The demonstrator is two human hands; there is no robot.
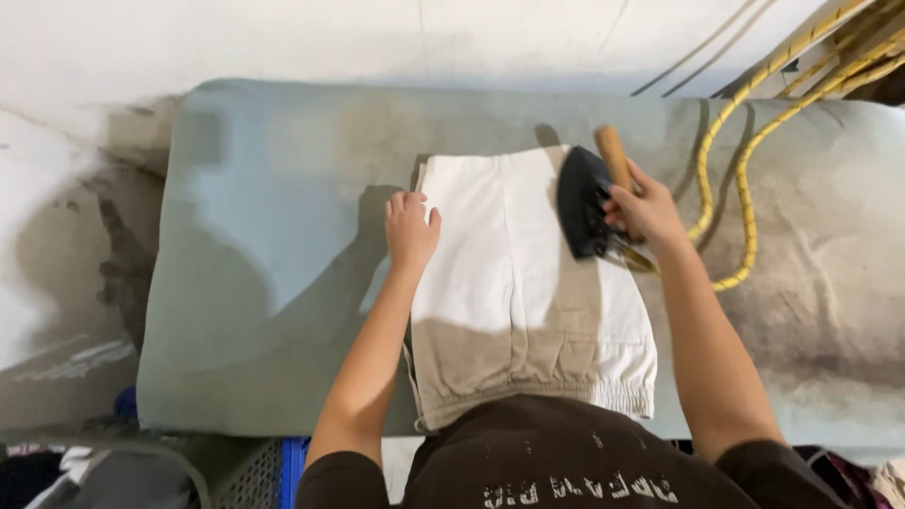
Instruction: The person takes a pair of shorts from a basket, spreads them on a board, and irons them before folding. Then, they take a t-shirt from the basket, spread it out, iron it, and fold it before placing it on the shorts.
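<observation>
**Two hands on a folded white garment, iron tipped up at its far right corner**

Two bare forearms reach out from us, above our dark shirt at the near edge of the view. Near that shirt, between the two arms, we see the elastic waistband end of the white garment, folded lengthwise and lying flat on the padded grey-green board cover. Its near half sits in our shadow.

Left hand: palm down, fingers together and only slightly fanned, pressed flat on the garment's left edge near its far corner. It grips nothing, just holds the cloth down. The board cover lies bare to the left of this hand.

Right hand: fingers wrapped closed around the wooden handle of the black iron. The handle end sticks out beyond the hand, on its far side. The iron is tilted on its edge, dark soleplate facing left towards the left hand, over the garment's far right corner. We cannot tell whether it touches the cloth.

Just right of and beyond the right hand, a yellow braided cord loops on the cover and runs off to the far right corner. Scorch-like brown stains mark the cover to the right of that hand.

Beyond both hands, past the board's far edge, is a pale wall. Below the left elbow, a blue crate edge shows.
</observation>
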